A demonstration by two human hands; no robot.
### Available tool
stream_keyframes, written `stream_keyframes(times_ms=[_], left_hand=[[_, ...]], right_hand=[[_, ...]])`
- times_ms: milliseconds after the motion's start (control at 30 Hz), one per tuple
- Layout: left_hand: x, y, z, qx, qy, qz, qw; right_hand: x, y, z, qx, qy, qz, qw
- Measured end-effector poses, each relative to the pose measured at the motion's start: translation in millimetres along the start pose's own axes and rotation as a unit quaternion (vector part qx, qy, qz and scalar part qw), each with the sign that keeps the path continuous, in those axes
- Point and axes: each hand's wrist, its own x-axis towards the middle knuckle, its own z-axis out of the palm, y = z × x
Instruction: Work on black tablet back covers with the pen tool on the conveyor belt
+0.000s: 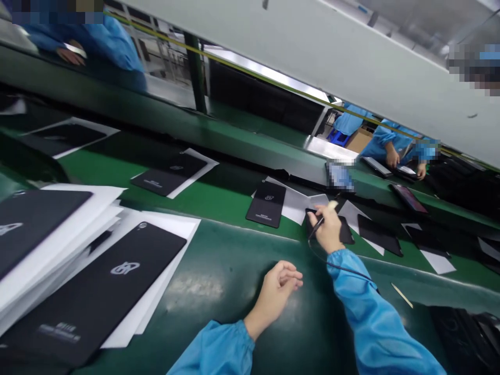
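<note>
My right hand (327, 229) reaches over the green belt, its fingers closed around a slim dark pen-like tool (317, 225). A pale yellowish cover shows on one of its fingertips. Beneath that hand lies a black tablet back panel (347, 232), partly hidden by the fingers; I cannot tell whether they touch it. A thin dark cord (353, 272) runs along the blue right sleeve. Near the front of the belt, my left hand (275, 291) is held over the dark green tabletop (219, 291), fingers loosely curled and nothing in them.
Stacked black tablet panels (97, 291) with white sheets fill the left foreground. More panels (265, 204) on paper lie along the belt (222, 200). A wooden stick (401, 295) and a black object (461, 333) lie at right. Co-workers in blue (390, 140) are across the line.
</note>
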Motion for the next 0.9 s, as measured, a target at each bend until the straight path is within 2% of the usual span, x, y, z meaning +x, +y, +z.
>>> stream_keyframes(times_ms=[100, 233, 333, 433, 567, 667, 767, 900], left_hand=[[-9.3, -1.4, 4.1, 0.103, -0.007, 0.071, 0.992], [-20.6, -3.6, 3.8, 0.242, -0.017, 0.214, 0.946], [-22.6, -2.5, 0.4, 0.266, 0.015, 0.280, 0.922], [-21.0, -1.0, -2.5, 0.272, 0.048, 0.302, 0.912], [-19.4, -2.3, -3.3, 0.263, 0.057, 0.299, 0.915], [-19.8, -2.7, -2.9, 0.248, 0.048, 0.283, 0.925], [-20.2, 0.4, -2.4, 0.232, 0.039, 0.240, 0.942], [-18.6, 3.5, 0.0, 0.176, 0.061, 0.192, 0.964]], right_hand=[[-6.8, -45.1, 41.7, 0.010, -0.062, -0.001, 0.998], [-4.5, -94.5, 84.7, 0.006, -0.125, 0.002, 0.992], [0.1, -120.5, 103.7, -0.010, -0.168, 0.017, 0.986], [3.9, -137.0, 112.7, -0.030, -0.211, 0.058, 0.975], [8.3, -144.3, 110.0, -0.022, -0.198, 0.078, 0.977], [8.0, -139.0, 96.4, -0.002, -0.166, 0.073, 0.983], [5.3, -121.4, 74.7, 0.023, -0.095, 0.087, 0.991], [7.9, -78.7, 37.2, 0.055, 0.038, 0.120, 0.991]])
